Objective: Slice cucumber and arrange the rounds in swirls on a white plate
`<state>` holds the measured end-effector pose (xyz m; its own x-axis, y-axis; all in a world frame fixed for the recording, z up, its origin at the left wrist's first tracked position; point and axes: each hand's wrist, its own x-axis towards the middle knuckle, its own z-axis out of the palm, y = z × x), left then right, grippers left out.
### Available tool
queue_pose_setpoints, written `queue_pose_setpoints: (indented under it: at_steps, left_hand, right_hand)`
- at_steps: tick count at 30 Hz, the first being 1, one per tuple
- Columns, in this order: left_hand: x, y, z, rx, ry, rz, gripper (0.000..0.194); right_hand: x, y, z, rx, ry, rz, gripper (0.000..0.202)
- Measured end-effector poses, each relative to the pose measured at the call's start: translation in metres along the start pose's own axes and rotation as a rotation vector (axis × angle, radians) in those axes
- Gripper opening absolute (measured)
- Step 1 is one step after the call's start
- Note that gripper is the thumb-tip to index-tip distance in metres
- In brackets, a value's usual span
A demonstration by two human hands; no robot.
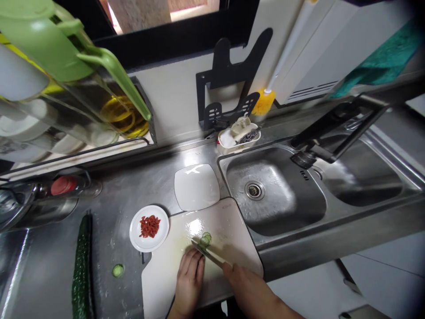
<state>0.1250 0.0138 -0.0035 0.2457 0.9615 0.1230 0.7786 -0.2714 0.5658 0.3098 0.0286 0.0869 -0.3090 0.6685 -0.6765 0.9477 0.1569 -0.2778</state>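
Observation:
My right hand [245, 283] grips a knife [212, 257], its blade slanting up and left across the pale cutting board [226, 221]. Thin cucumber slices [206, 239] lie against the blade near its tip. Just left of the blade, my left hand [191, 274] rests on the board with its fingers curled together; whatever is under them is hidden. A white plate of chopped red pieces [149, 227] sits at the board's upper left corner. A long dark green cucumber [82, 270] lies on the steel counter farther left, with a small cut cucumber piece [117, 270] between it and the board.
Behind the board is a square white plate [197, 187]. To the right are a double steel sink [265, 177] and a black faucet [318, 133]. A dish with scrubbers [241, 135] stands behind it. An oil jug with green handle [122, 79] is on the left rack.

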Motion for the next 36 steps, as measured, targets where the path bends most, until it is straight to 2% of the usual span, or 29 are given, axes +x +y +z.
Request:
queue_pose_setpoints:
  at_steps: [11, 21, 24, 30, 36]
  left_hand:
    - [0.003, 0.004, -0.004, -0.036, 0.014, -0.033, 0.021]
    - [0.001, 0.001, -0.002, -0.077, -0.028, -0.048, 0.024]
    - [0.001, 0.001, -0.003, -0.068, -0.011, -0.052, 0.022]
    - [-0.001, 0.001, -0.002, -0.049, 0.009, -0.061, 0.02]
    - [-0.001, 0.0, -0.001, -0.051, 0.006, -0.045, 0.02]
  right_hand:
    - [0.016, 0.0, 0.02, 0.086, -0.028, 0.073, 0.039]
    - [0.002, 0.013, 0.025, 0.181, 0.041, 0.039, 0.047]
    - [-0.007, 0.012, 0.02, 0.19, 0.047, 0.036, 0.048]
    - [-0.022, 0.007, -0.001, 0.14, -0.048, 0.056, 0.052]
    - [-0.027, 0.007, -0.004, 0.115, -0.014, 0.065, 0.047]
